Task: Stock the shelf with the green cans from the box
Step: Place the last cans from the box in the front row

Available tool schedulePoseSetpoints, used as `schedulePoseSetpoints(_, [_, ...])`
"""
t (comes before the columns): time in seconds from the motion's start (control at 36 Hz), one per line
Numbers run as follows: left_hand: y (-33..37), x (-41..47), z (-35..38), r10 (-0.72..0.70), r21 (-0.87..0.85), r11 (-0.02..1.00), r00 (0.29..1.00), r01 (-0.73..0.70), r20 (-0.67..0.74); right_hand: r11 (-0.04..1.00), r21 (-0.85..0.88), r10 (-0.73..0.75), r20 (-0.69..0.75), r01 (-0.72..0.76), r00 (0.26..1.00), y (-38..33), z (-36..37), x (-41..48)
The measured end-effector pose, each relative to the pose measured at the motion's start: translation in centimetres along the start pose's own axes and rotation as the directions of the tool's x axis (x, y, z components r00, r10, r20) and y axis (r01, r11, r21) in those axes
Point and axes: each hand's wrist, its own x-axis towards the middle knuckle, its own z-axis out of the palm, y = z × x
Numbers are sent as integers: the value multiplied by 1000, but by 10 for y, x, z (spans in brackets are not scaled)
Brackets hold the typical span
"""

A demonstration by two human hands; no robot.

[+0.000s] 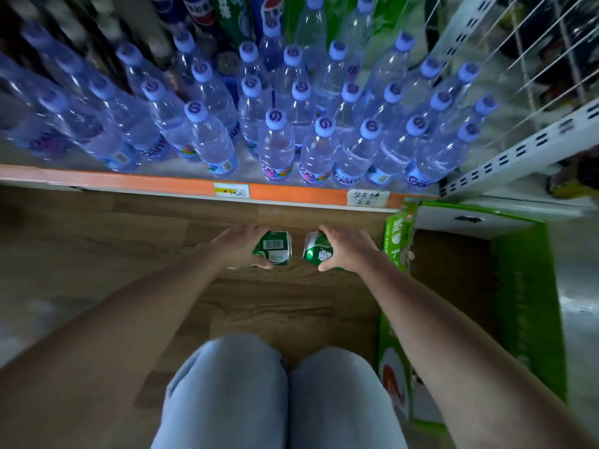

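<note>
Knees (pixel 282 387) bending before shelf (pixel 146 184). Left hand (pixel 238 246) gripping can (pixel 275 251), right hand (pixel 348 249) gripping second can (pixel 314 254); box (pixel 531 303) sitting right. Risk: cans bumping crowded bottles (pixel 277 150), toppling front row.

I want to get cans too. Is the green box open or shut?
Open. The box has its flaps spread apart, and its brown inside shows.

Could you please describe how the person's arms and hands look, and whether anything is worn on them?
The left forearm and the right forearm are bare, with no sleeve in view. The left hand and the right hand have no gloves, and I see no watch, bracelet or ring. Light blue trousers cover the knees.
</note>
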Motion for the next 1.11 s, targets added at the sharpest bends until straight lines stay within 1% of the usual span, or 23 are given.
schedulePoseSetpoints(0.14, [28, -55, -47, -8, -14, 1000, 1000, 8, -7, 999, -44, -5, 26, 6, 1000, -22, -57, -50])
schedulePoseSetpoints(0.33, [61, -141, -117, 47, -55, 997, 998, -49, -40, 999, -32, -6, 62, 8, 998, -54, -138, -127])
schedulePoseSetpoints(0.56, [101, -234, -202, 52, -100, 993, 997, -58, -56, 1000, -30, -6, 20, 7, 1000, -82, -237, -213])
schedulePoseSetpoints(0.69, [131, -285, -253, 47, -45, 998, 998, -49, -40, 1000, -27, 9, 26, -8, 1000, -100, -294, -263])
schedulePoseSetpoints(0.75, [141, -302, -273, 62, -33, 997, 996, -64, -56, 1000, -17, 16, 27, -15, 1000, -106, -314, -281])
schedulePoseSetpoints(0.92, [165, -344, -325, 73, 3, 997, 992, -73, -104, 998, -30, 46, -40, -47, 998, -122, -366, -327])
schedulePoseSetpoints(1.11, [177, -376, -362, 110, 56, 993, 983, -103, -150, 998, -39, 47, -135, -52, 990, -142, -405, -362])
